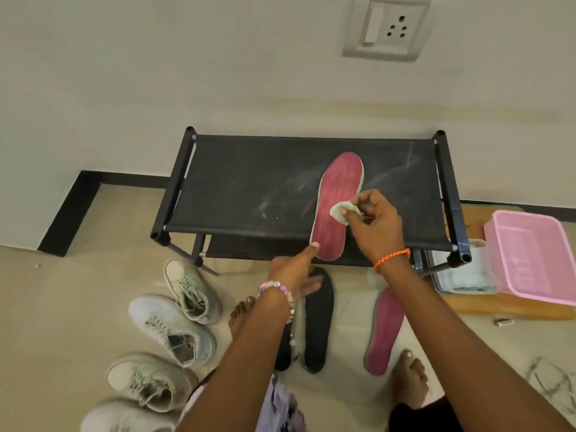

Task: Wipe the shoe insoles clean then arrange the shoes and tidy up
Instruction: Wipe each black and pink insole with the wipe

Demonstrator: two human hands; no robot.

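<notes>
The right grip is pinched on a wipe, rubbing the pink insole; the left grip, fingers straight, pins its heel below so it cannot slide.

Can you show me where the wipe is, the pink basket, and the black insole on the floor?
wipe (340,211): head view, on the crumpled middle, pinched in the right hand.
pink basket (558,244): head view, on its right wall.
black insole (318,322): head view, on its flat middle, on the floor.
</notes>
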